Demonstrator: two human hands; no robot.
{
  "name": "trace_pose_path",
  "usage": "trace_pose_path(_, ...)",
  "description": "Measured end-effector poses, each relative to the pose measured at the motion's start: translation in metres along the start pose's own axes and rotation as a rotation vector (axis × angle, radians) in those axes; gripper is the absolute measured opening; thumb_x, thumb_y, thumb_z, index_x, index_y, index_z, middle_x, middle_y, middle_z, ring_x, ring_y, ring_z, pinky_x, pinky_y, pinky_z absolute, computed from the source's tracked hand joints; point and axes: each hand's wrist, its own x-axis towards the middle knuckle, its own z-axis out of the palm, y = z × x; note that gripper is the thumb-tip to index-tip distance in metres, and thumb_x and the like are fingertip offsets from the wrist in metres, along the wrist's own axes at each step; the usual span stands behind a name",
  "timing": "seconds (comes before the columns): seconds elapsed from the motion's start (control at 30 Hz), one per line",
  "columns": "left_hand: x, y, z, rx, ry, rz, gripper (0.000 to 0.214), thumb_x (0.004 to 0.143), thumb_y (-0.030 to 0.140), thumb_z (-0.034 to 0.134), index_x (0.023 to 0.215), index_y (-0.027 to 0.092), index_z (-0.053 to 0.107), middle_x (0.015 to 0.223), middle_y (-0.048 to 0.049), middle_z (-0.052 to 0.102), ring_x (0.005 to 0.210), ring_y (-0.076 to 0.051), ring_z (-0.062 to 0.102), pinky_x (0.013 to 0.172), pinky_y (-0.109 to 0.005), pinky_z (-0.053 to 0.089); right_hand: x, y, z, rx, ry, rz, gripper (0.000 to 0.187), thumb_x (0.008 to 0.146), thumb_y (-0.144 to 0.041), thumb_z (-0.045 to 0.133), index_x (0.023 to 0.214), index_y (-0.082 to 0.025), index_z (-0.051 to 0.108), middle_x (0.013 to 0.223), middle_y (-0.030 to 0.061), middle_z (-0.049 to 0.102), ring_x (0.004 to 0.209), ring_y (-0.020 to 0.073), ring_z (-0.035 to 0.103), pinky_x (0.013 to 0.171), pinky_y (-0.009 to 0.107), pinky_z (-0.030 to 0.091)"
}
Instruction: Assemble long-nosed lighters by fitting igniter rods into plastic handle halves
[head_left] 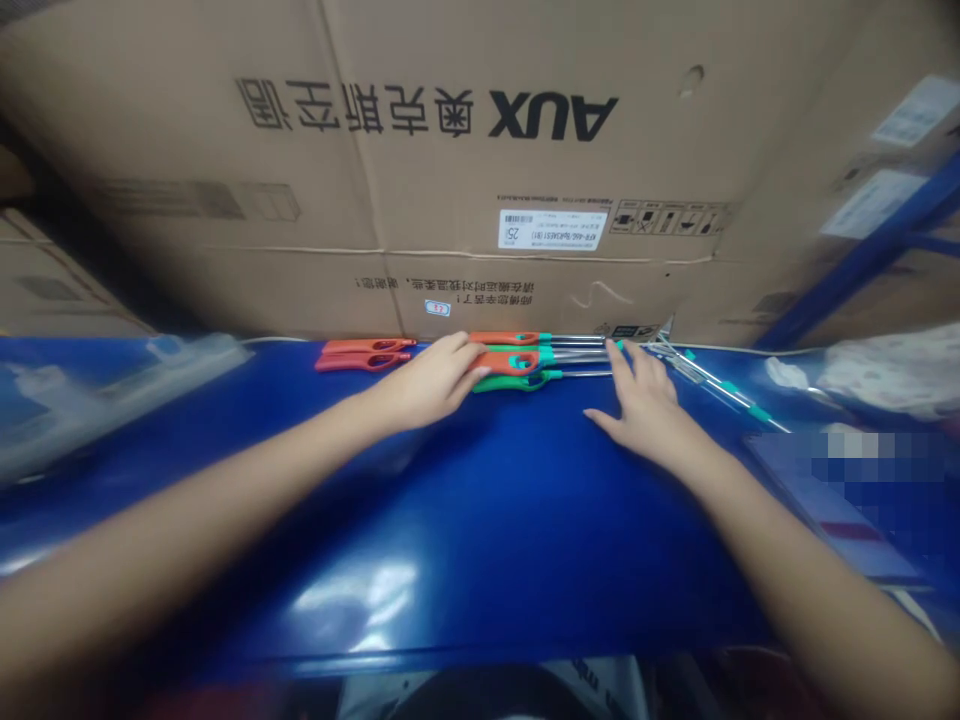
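Note:
Several long-necked lighters lie side by side along the foot of the cardboard wall. My left hand [442,380] has its fingers closed around the handle of an orange lighter [506,362]. Just in front of that one lies a green lighter [517,382], and another orange lighter [502,338] is behind. Red lighters [360,356] point out to the left of my left hand. Over the ends of the metal barrels [581,356], my right hand [641,400] is open, thumb spread away; whether its fingertips touch the barrels I cannot tell.
A large cardboard box [420,190] with upside-down print stands behind the blue shelf [450,520]. More thin metal rods with teal parts [724,388] lie to the right, near a white patterned bag [892,370]. Clear plastic packaging [112,400] rests at left. A blue post [862,255] rises at right.

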Motion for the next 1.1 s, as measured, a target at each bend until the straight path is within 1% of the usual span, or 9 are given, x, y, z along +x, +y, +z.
trace_pose_path(0.07,0.025,-0.014,0.006,0.031,0.023,-0.011,0.036,0.105,0.034,0.037,0.121,0.01,0.06,0.112,-0.0153,0.061,0.106,-0.027,0.059,0.096,-0.042,0.049,0.005,0.009,0.002,-0.019,-0.001,0.15,0.095,0.085,-0.047,0.062,0.158,-0.006,0.018,0.159,0.0294,0.028,0.145,0.0477,0.029,0.114,0.062,0.033)
trace_pose_path(0.17,0.059,-0.033,0.021,0.06,0.048,-0.029,0.034,0.103,0.028,0.039,0.125,0.011,0.059,0.117,-0.0163,0.062,0.111,-0.028,0.057,0.1,-0.042,0.046,0.008,0.013,0.002,-0.049,-0.121,0.297,0.094,0.087,-0.05,0.058,0.159,-0.005,0.017,0.16,0.0299,0.024,0.146,0.0478,0.027,0.115,0.061,0.031)
trace_pose_path(0.27,0.08,-0.043,0.036,0.08,0.074,-0.054,0.033,0.103,0.029,0.043,0.125,0.011,0.06,0.121,-0.0161,0.062,0.115,-0.028,0.057,0.102,-0.042,0.046,0.008,0.013,0.003,-0.08,-0.216,0.358,0.085,0.092,-0.051,0.05,0.158,-0.005,0.023,0.16,0.0296,0.026,0.145,0.0473,0.03,0.114,0.059,0.032)
trace_pose_path(0.4,0.09,-0.049,0.05,0.113,0.097,-0.104,0.032,0.102,0.032,0.049,0.124,0.012,0.062,0.12,-0.0157,0.064,0.114,-0.028,0.059,0.1,-0.046,0.05,0.008,0.014,0.006,-0.088,-0.25,0.373,0.076,0.096,-0.054,0.043,0.156,-0.008,0.033,0.158,0.0281,0.032,0.142,0.0482,0.037,0.11,0.063,0.035)
trace_pose_path(0.57,0.088,-0.051,0.054,0.132,0.129,-0.165,0.032,0.098,0.032,0.061,0.124,0.015,0.062,0.124,-0.0118,0.063,0.109,-0.025,0.063,0.094,-0.045,0.055,0.007,0.014,0.007,-0.085,-0.3,0.348,0.067,0.099,-0.051,0.035,0.153,-0.012,0.041,0.157,0.0259,0.036,0.144,0.0449,0.035,0.113,0.064,0.031)
trace_pose_path(0.7,0.082,-0.046,0.052,0.131,0.16,-0.146,0.03,0.093,0.019,0.054,0.12,0.013,0.067,0.121,-0.0146,0.064,0.114,-0.028,0.06,0.101,-0.043,0.05,0.007,0.012,0.009,-0.092,-0.313,0.34,0.062,0.1,-0.049,0.034,0.15,-0.014,0.047,0.157,0.0237,0.037,0.145,0.044,0.034,0.114,0.066,0.028)
trace_pose_path(0.9,0.065,-0.038,0.04,0.145,0.172,-0.14,0.034,0.096,0.023,0.045,0.12,0.017,0.068,0.123,-0.0103,0.065,0.116,-0.027,0.058,0.101,-0.04,0.047,0.007,0.009,0.012,-0.105,-0.273,0.293,0.056,0.101,-0.04,0.037,0.147,-0.011,0.05,0.156,0.0246,0.039,0.145,0.043,0.035,0.115,0.068,0.026)
trace_pose_path(1.0,0.047,-0.05,0.024,0.179,0.138,-0.2,0.031,0.093,0.023,0.044,0.109,0.016,0.07,0.113,-0.0103,0.068,0.109,-0.027,0.061,0.099,-0.04,0.048,0.006,0.005,0.01,-0.097,-0.229,0.202,0.056,0.099,-0.035,0.043,0.148,-0.01,0.049,0.158,0.0245,0.036,0.146,0.0422,0.032,0.117,0.065,0.025)
trace_pose_path(1.1,0.02,-0.078,0.005,0.216,0.05,-0.288,0.025,0.087,0.026,0.049,0.094,0.017,0.071,0.099,-0.0108,0.07,0.098,-0.028,0.064,0.085,-0.038,0.051,0.003,-0.001,0.005,-0.071,-0.19,0.078,0.059,0.096,-0.037,0.051,0.149,-0.013,0.047,0.16,0.0218,0.033,0.148,0.0402,0.029,0.12,0.061,0.024)
